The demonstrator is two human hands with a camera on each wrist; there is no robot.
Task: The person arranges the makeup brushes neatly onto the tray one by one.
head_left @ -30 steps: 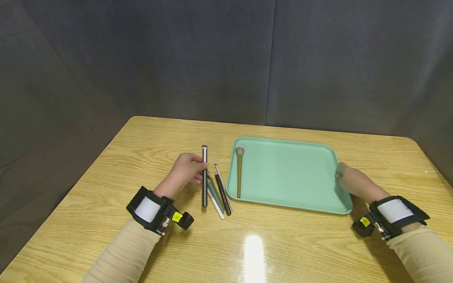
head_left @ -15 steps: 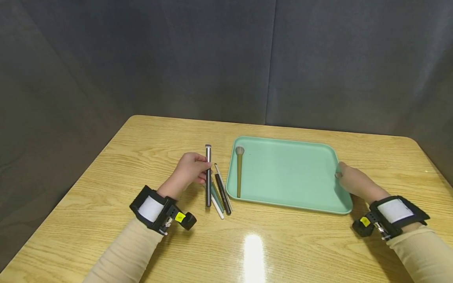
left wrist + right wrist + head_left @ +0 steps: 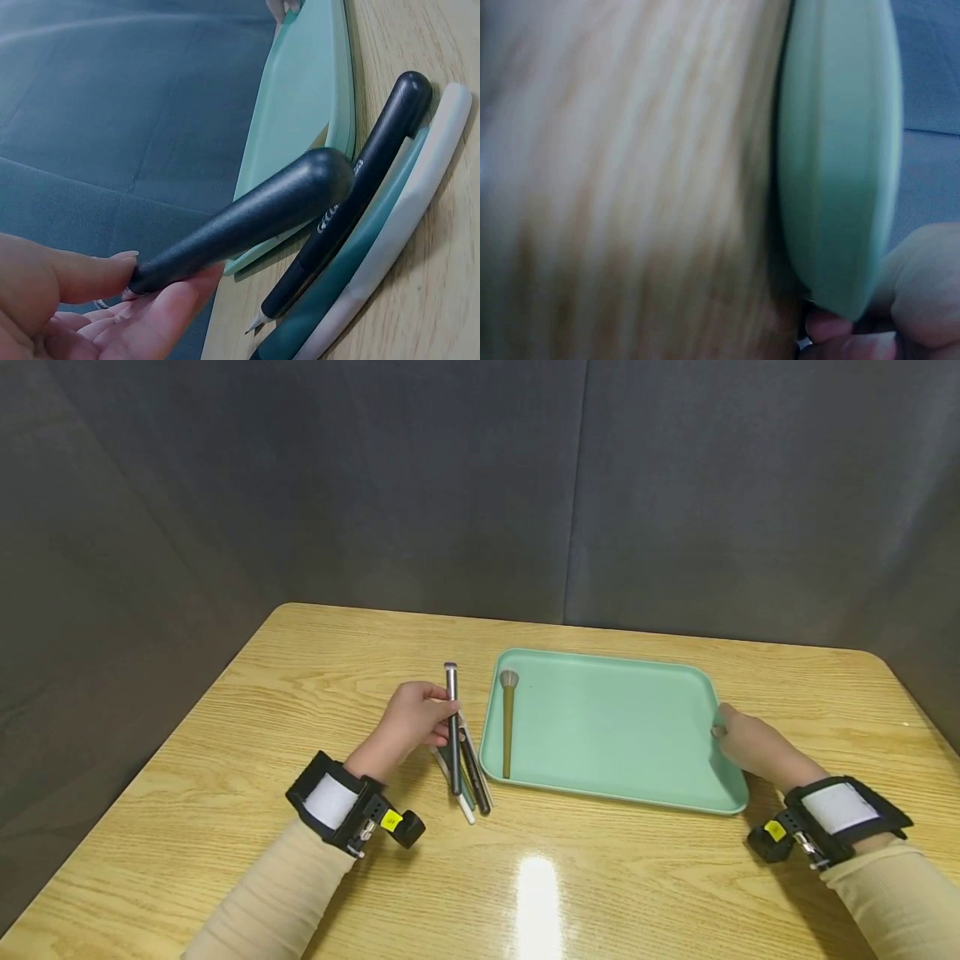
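Observation:
My left hand (image 3: 415, 720) pinches a dark grey makeup brush (image 3: 453, 727) between thumb and fingers and holds it lifted above the table, its handle end (image 3: 300, 199) close to the left wrist camera. Under it lie a black brush (image 3: 360, 187), a teal one (image 3: 352, 277) and a white one (image 3: 409, 217), side by side on the wood beside the mint green tray (image 3: 622, 727). An olive-handled brush (image 3: 507, 722) lies along the tray's left side. My right hand (image 3: 746, 745) grips the tray's right rim (image 3: 840, 150).
The wooden table (image 3: 225, 735) has rounded corners and a bright glare spot (image 3: 538, 893) near its front edge. Dark grey fabric panels (image 3: 450, 485) close in the back and the left side. Black wrist straps sit on both forearms.
My left hand has lifted the dark grey brush off the table and carried it to the right, over the other brushes and nearer the tray. The right hand has stayed on the rim.

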